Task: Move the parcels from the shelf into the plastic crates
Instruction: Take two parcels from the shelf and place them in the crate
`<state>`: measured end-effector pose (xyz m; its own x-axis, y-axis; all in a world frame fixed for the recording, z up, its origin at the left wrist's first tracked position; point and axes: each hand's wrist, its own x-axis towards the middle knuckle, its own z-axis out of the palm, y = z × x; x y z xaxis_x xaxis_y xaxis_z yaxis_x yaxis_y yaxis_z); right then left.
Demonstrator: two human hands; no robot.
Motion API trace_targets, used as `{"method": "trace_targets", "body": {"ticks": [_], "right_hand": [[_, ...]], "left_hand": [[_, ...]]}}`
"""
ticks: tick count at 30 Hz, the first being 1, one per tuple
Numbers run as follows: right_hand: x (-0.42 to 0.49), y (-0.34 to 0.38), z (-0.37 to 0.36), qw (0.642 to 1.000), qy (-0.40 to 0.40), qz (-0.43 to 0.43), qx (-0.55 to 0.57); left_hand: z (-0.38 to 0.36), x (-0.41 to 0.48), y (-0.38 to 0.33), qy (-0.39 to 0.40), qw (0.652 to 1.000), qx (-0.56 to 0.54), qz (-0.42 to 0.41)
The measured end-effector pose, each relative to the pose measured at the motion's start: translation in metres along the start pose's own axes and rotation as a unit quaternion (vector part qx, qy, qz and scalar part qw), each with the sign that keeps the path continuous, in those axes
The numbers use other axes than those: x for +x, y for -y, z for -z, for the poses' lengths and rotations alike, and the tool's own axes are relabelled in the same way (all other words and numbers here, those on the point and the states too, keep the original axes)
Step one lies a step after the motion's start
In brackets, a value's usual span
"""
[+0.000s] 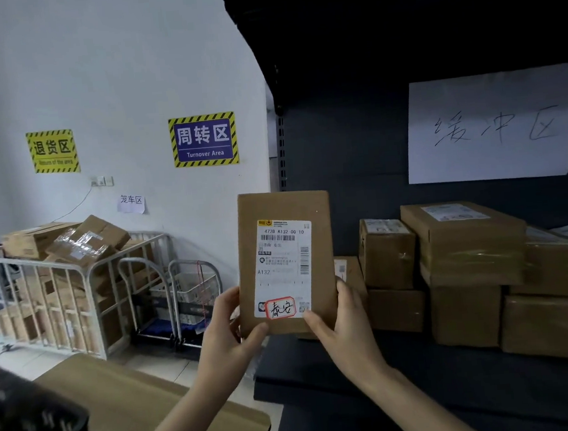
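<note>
Gripping flat parcel point(285, 261) by lower corners with left hand point(227, 330) and right hand point(340, 327), thumbs on front, forearms angled upward. Held upright in air before shelf point(375, 372) edge, long axis vertical, label point(283, 270) facing camera.

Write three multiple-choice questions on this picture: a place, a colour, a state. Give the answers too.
1. Where are the stacked parcels on the shelf, seen from the held parcel?
A. left
B. right
C. below
2. What colour outlines the handwritten sticker on its label?
A. green
B. red
C. blue
3. How is the held parcel kept?
A. flat on the shelf
B. in one hand
C. upright, in both hands
Answers: 1 B, they sit to its right; 2 B, a red line rings the writing; 3 C, left hand and right hand grip its lower corners.
</note>
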<state>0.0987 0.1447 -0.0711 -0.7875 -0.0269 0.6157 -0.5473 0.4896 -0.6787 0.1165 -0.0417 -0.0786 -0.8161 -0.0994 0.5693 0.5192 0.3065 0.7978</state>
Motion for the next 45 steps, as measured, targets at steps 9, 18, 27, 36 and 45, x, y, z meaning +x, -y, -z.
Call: {"method": "trace_targets", "body": {"ticks": [9, 18, 27, 36, 45], "right_hand": [[-0.038, -0.033, -0.023, 0.994, 0.046, -0.083, -0.058], [-0.045, -0.050, -0.031, 0.988, 0.049, -0.130, -0.073], [-0.046, -0.049, -0.018, 0.988, 0.063, -0.119, -0.073], [-0.048, -0.052, 0.038, 0.975, 0.105, -0.094, -0.170], [-0.054, -0.060, 0.095, 0.955, 0.135, -0.091, -0.246]], "left_hand": [[-0.018, -0.025, 0.043, 0.017, 0.988, 0.118, 0.103], [-0.039, -0.023, 0.055, 0.011, 0.980, 0.156, 0.127], [-0.030, -0.027, 0.046, 0.035, 0.982, 0.152, 0.110], [-0.031, -0.047, 0.026, 0.010, 0.956, 0.285, 0.072], [-0.079, -0.064, -0.018, 0.142, 0.923, 0.351, -0.073]]}}
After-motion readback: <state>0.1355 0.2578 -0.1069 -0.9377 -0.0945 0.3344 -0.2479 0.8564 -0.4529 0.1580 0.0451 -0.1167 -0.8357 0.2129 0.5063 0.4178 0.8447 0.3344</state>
